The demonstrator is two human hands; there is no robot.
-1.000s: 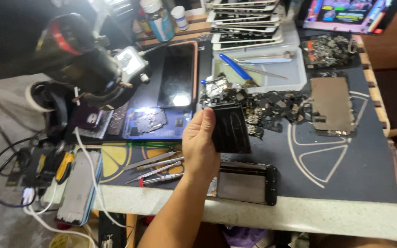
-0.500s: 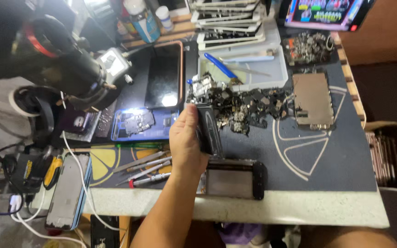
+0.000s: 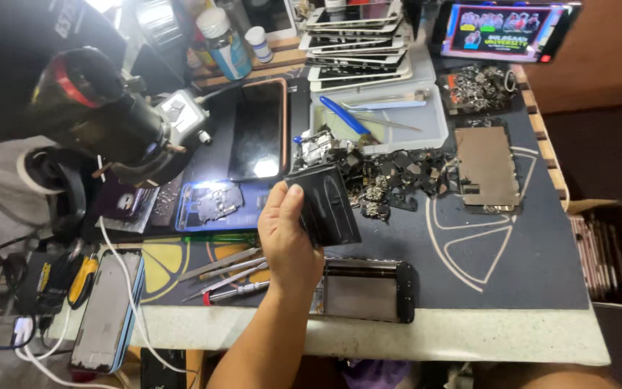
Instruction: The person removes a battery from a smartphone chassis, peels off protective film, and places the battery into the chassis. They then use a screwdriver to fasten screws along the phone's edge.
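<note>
Grip first: left hand [image 3: 289, 234] is clamped on a black phone frame [image 3: 325, 205], thumb on the near face and fingers hidden behind it. The frame is lifted off the tabletop and tilted, its top end toward the parts pile. Right hand is out of view.

Step in hand, as I judge it: holding the frame up and looking it over. It's not resting on anything, and no tool touches it.

Outward from there:
- A pile of loose phone parts [image 3: 390, 176] lies just beyond the frame on the dark work mat [image 3: 512, 252].
- A bare metal phone plate [image 3: 487, 169] lies right of the pile.
- A black phone body [image 3: 368, 288] lies flat below the hand, near the tabletop edge.
- Tweezers and small drivers [image 3: 224, 277] lie left of the wrist, well within reach.
- A white tray [image 3: 426, 126] holds a blue tool, with stacked screens behind it.
- A tablet [image 3: 257, 130] and a microscope [image 3: 102, 119] are at left.

Any put-down calls for care, as I judge it – the loose parts sit close under the frame's far end.
</note>
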